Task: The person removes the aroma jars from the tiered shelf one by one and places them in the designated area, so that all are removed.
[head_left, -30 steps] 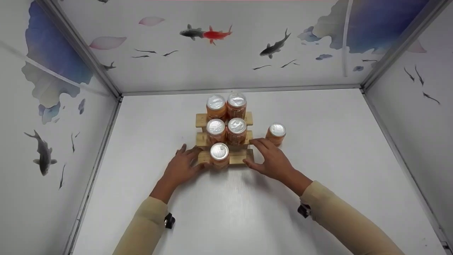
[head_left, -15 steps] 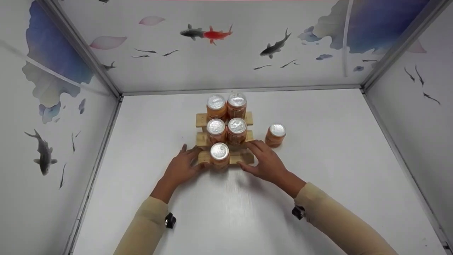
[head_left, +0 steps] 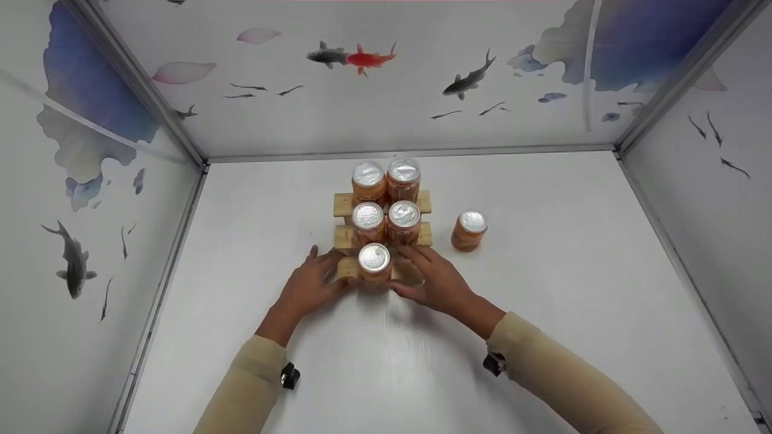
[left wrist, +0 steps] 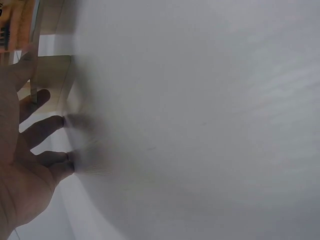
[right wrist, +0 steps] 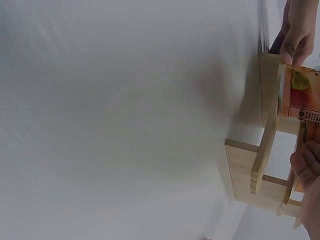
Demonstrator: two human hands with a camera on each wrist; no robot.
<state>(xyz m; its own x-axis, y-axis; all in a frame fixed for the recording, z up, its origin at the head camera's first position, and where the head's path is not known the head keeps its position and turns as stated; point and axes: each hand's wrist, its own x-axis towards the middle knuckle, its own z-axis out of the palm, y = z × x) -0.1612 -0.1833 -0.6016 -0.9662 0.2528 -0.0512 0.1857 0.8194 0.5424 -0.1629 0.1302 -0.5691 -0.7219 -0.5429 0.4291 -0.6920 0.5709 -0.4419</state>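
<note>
A stepped wooden rack [head_left: 346, 236] stands mid-table with orange cans on it: two on the top step, two on the middle step, and one front can [head_left: 374, 263] on the left of the bottom step. My left hand [head_left: 310, 283] rests with relaxed fingers against the left end of the bottom step, beside that can. My right hand [head_left: 429, 278] lies with fingers extended over the right half of the bottom step, its thumb close to the front can. In the right wrist view the front can [right wrist: 300, 95] stands on the rack [right wrist: 265, 150]. A loose can [head_left: 469, 229] stands right of the rack.
White booth walls [head_left: 72, 181] with fish prints close in the table [head_left: 573, 271] on the left, back and right. In the left wrist view the rack's end [left wrist: 52, 75] sits beside my spread fingers [left wrist: 42, 127].
My right hand has slid left from the rack's right end, over the bottom step toward the front can. The left hand and all cans have stayed put.
</note>
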